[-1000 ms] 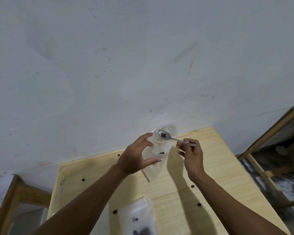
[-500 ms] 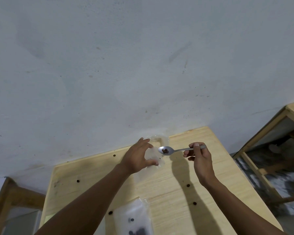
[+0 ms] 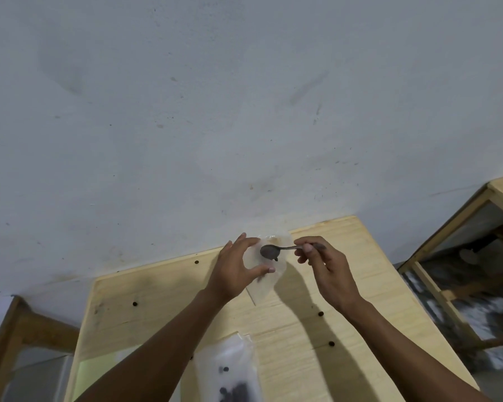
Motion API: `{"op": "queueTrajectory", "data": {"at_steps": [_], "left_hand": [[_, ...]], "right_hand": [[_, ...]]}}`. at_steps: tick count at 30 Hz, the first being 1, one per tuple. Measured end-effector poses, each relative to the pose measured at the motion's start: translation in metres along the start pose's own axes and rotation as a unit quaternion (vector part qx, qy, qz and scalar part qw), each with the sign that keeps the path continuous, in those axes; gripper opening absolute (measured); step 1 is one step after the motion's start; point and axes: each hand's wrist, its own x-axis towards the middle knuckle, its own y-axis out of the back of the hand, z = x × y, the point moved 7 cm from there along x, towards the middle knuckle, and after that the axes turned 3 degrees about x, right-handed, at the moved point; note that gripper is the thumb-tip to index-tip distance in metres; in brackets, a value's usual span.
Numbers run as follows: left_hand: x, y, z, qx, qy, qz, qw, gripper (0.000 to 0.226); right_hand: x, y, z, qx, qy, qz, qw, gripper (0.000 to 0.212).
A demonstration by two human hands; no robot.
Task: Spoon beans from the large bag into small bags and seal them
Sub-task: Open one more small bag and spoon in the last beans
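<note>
We hold small bag (image 3: 269, 274) in left hand (image 3: 238, 271), mouth at 12 o'clock; right hand (image 3: 325, 265) pinches spoon (image 3: 273, 251). We tip slowly, bowl inside mouth. Large bag (image 3: 227, 372) at 6 o'clock.

Both forearms reach forward and upward, converging over the bench (image 3: 360, 256). The left hand (image 3: 238, 274) curls its fingers and thumb around the small bag (image 3: 269, 282), while the right hand (image 3: 328, 271), just beside it, pinches the spoon (image 3: 276, 250) handle, bowl turned toward the bag's mouth.
</note>
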Motion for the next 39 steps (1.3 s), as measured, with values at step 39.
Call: {"op": "queueTrajectory", "data": {"at_steps": [39], "left_hand": [[-0.071,0.007,-0.011,-0.198,0.093,0.096,0.971,0.065]], "right_hand": [[-0.063,0.032,0.114,0.176,-0.41,0.277,0.851,0.011]]}}
